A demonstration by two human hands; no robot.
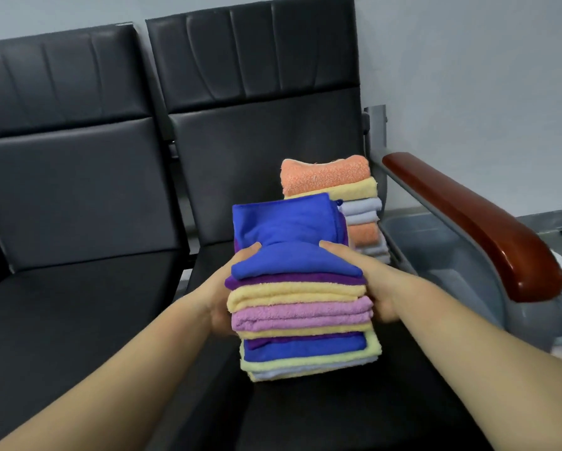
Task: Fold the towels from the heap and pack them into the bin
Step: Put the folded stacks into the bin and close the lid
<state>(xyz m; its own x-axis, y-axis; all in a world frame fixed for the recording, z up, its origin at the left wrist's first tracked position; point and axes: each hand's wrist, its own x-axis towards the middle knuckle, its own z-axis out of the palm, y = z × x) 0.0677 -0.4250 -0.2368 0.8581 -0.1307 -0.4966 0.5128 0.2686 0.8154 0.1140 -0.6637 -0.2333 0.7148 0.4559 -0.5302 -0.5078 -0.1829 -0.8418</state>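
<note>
1. The left hand (pixel 229 289) clamps the left side of the near stack (pixel 302 307) of folded towels, with its thumb pressed onto the blue top towel (pixel 289 236); its fingers are hidden.
2. The right hand (pixel 369 281) grips the opposite side the same way, thumb on top.
3. The near stack sits over the black seat (pixel 305 418); whether it rests there or is lifted, I cannot tell.
4. A second stack (pixel 331 179) stands just behind it, untouched.
5. The grey bin (pixel 413 237) lies to the right, beyond the armrest (pixel 475 222).
</note>
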